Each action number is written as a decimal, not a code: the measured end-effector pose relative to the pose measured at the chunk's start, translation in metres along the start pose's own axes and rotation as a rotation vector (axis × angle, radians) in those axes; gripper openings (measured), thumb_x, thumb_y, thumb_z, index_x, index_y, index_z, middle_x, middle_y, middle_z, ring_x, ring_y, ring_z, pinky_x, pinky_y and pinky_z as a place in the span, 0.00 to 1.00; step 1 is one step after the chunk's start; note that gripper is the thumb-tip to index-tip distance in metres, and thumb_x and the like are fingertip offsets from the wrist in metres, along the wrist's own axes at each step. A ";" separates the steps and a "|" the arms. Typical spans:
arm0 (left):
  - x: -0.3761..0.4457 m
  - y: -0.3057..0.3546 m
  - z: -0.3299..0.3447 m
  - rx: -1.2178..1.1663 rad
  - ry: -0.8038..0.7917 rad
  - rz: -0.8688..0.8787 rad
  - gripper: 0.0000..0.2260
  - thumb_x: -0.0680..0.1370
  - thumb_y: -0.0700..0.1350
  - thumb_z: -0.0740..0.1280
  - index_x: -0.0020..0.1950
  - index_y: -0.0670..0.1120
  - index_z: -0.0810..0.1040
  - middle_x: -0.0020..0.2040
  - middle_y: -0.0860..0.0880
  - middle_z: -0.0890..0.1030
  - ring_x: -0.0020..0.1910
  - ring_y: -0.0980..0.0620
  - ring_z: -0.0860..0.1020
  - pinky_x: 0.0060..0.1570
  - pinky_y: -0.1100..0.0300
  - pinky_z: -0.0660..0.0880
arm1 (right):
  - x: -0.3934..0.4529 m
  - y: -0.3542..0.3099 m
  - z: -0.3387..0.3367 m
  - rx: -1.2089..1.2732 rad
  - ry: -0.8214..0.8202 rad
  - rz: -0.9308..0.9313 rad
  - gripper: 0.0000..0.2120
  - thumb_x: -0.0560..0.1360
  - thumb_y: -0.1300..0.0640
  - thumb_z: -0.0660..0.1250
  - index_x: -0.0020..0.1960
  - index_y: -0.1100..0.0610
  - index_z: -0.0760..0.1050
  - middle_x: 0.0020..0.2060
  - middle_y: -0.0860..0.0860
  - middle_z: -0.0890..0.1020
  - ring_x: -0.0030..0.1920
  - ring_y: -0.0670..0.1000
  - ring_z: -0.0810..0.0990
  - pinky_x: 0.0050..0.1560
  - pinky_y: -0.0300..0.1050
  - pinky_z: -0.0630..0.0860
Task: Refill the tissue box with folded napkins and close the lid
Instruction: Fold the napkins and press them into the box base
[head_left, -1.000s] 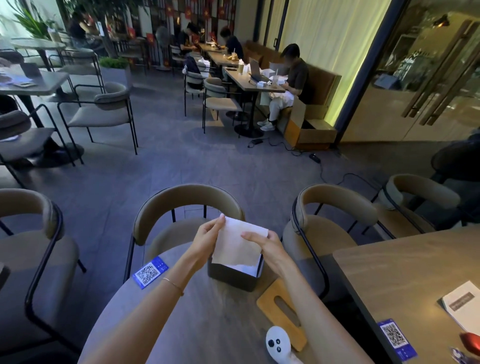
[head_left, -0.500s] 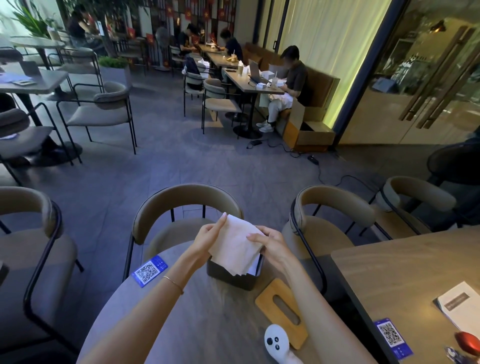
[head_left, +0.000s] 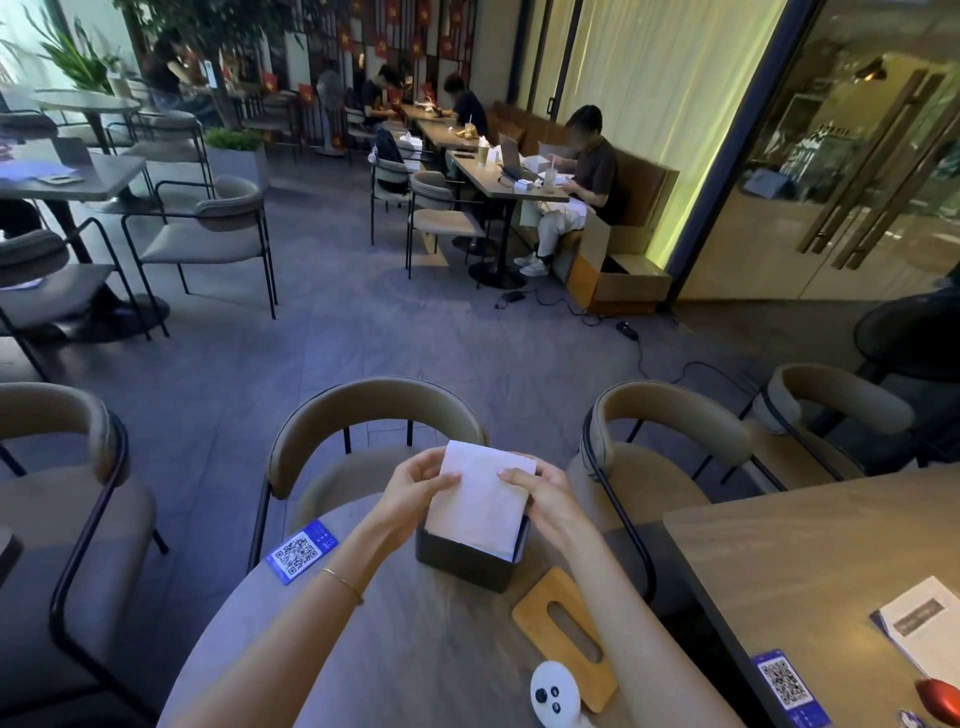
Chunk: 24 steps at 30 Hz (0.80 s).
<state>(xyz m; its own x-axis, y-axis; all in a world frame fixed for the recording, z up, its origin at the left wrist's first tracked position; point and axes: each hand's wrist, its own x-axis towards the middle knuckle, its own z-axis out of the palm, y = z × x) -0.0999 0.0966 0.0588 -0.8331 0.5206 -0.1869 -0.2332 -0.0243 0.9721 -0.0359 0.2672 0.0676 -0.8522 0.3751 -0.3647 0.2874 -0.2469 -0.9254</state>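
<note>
A dark square tissue box (head_left: 462, 564) stands open on the round grey table (head_left: 415, 654). A white folded napkin (head_left: 480, 499) is held upright over it, its lower edge down inside the box. My left hand (head_left: 415, 486) pinches the napkin's left edge and my right hand (head_left: 545, 496) grips its right edge. The wooden lid (head_left: 563, 634) with a long slot lies flat on the table, to the right of the box and nearer to me.
A white controller (head_left: 555, 696) lies at the table's near edge beside the lid. A blue QR card (head_left: 301, 552) sits left of the box. Padded chairs (head_left: 374, 431) ring the table. A wooden table (head_left: 810, 582) with papers stands at right.
The napkin has been folded narrower and lowered further into the box. Both hands moved closer together on its upper part.
</note>
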 end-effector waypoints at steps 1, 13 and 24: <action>0.001 -0.002 0.000 0.004 0.012 -0.003 0.16 0.76 0.41 0.67 0.64 0.46 0.72 0.57 0.45 0.78 0.52 0.48 0.79 0.42 0.59 0.80 | 0.002 0.003 -0.001 -0.003 -0.011 0.029 0.14 0.72 0.64 0.73 0.55 0.55 0.75 0.56 0.59 0.79 0.57 0.59 0.78 0.53 0.52 0.80; 0.071 -0.051 0.017 0.761 -0.008 -0.115 0.12 0.75 0.36 0.65 0.54 0.49 0.69 0.61 0.42 0.73 0.53 0.46 0.74 0.46 0.58 0.74 | 0.060 0.047 0.008 -0.424 0.281 0.246 0.23 0.74 0.64 0.69 0.68 0.64 0.70 0.65 0.58 0.77 0.64 0.59 0.77 0.63 0.50 0.76; 0.091 -0.091 0.024 1.367 -0.114 -0.371 0.24 0.79 0.36 0.57 0.75 0.41 0.57 0.71 0.38 0.63 0.65 0.35 0.71 0.62 0.45 0.70 | 0.092 0.097 0.035 -0.854 0.349 0.301 0.18 0.81 0.68 0.55 0.70 0.66 0.63 0.66 0.63 0.73 0.67 0.62 0.74 0.63 0.54 0.73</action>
<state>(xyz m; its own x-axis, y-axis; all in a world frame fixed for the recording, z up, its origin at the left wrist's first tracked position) -0.1424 0.1667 -0.0432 -0.7719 0.3810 -0.5088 0.2899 0.9234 0.2517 -0.1017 0.2466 -0.0523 -0.5528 0.6807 -0.4807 0.8103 0.3042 -0.5009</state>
